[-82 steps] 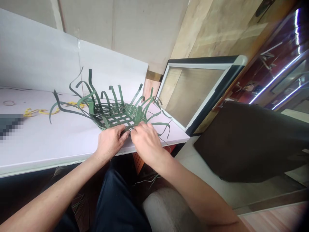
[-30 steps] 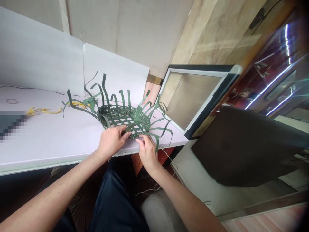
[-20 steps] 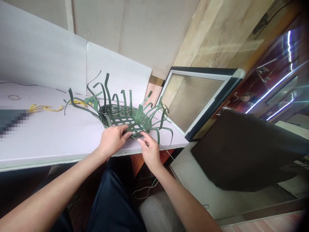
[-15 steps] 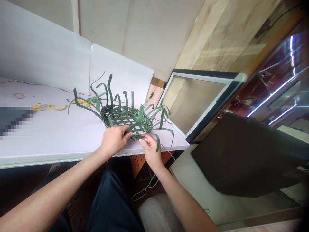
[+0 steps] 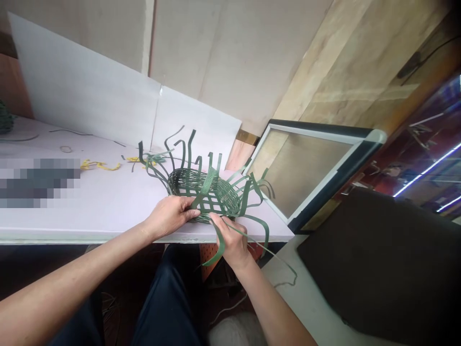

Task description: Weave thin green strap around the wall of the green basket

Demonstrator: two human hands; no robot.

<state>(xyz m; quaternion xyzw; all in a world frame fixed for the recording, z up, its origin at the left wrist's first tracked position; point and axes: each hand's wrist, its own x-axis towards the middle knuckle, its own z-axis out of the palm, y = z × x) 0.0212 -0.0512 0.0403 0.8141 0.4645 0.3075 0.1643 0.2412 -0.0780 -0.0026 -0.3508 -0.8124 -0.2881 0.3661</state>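
A green woven basket (image 5: pixel 223 190) with an open lattice bottom sits near the front edge of the table, loose flat strips sticking up and out all round its rim. My left hand (image 5: pixel 172 214) pinches the near rim at its left part, thumb on the weave. Just to its right, my right hand (image 5: pixel 230 238) is closed at the same rim with a thin green strand (image 5: pixel 268 251) running out from it to the right and down. One broad green strip (image 5: pixel 216 252) hangs over the front of my right hand. The right fingertips are partly hidden.
On the white table (image 5: pixel 118 216) lie yellow ties (image 5: pixel 104 166) and scraps of dark strip. A dark-framed panel (image 5: pixel 324 192) leans at the right, beside a large dark brown surface (image 5: pixel 382 269). White boards (image 5: pixel 93 91) stand along the wall behind.
The view has shifted, so the table and basket appear farther right and lower. A broad strip now hangs over the front of my right hand, and the thin strand arcs out to the right.
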